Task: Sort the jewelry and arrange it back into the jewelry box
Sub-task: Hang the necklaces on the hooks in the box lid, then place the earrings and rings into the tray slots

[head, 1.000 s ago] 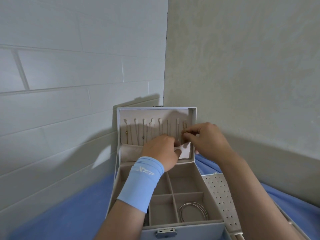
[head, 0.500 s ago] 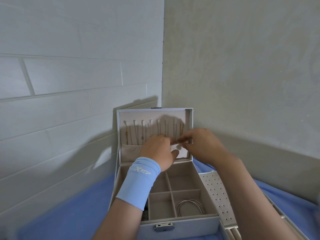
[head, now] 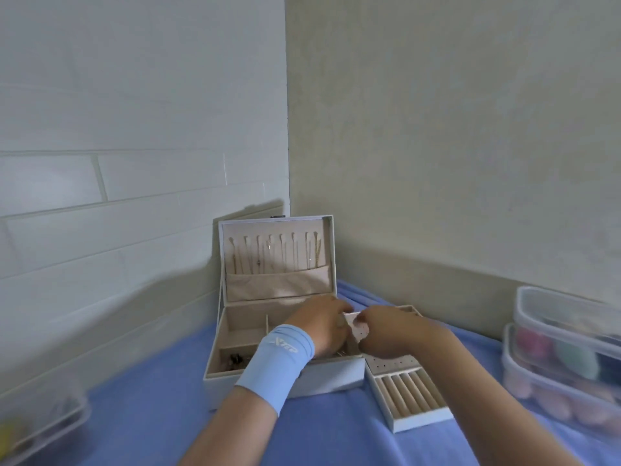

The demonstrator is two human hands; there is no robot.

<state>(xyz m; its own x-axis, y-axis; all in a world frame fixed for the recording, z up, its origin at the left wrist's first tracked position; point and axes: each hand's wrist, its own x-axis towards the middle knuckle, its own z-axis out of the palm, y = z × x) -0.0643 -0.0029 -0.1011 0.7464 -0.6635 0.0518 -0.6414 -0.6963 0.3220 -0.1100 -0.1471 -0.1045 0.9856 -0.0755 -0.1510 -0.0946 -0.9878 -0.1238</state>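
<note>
The white jewelry box stands open in the wall corner, its lid upright with several necklaces hanging above a beige pocket. My left hand and my right hand meet over the box's right compartments. Between them they pinch a small white perforated card. Small dark pieces lie in the front left compartment. The hands hide the right compartments.
A removable tray with ring rolls and a perforated panel lies right of the box on the blue cloth. Stacked clear plastic containers sit at the right edge. Another clear container is at the lower left.
Both hands came down from the lid's pocket to the box's right compartments, carrying the white card. The view pulled back, showing the tray and the containers.
</note>
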